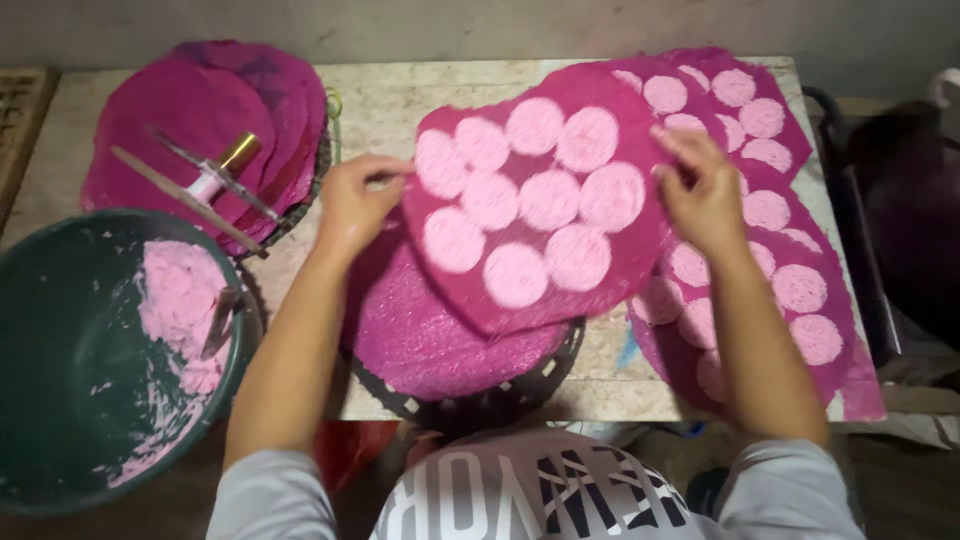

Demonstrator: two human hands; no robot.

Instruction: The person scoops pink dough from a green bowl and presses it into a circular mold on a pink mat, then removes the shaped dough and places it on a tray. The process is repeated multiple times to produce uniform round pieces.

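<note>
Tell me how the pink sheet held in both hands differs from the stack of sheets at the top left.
The held sheet carries pale pink round patches; the stack at the top left is plain magenta. The held sheet is lifted and tilted between the left hand and right hand; the stack lies flat with sticks resting on it. Both are thin, roundish and magenta.

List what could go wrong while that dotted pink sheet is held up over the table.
1. The dotted sheet hangs only by its edges from the left hand and right hand; it looks thin and might tear or sag.
2. Its pale dabs may smear if it lands on the dotted pile.
3. The sticks lying on the plain stack could roll off.
</note>
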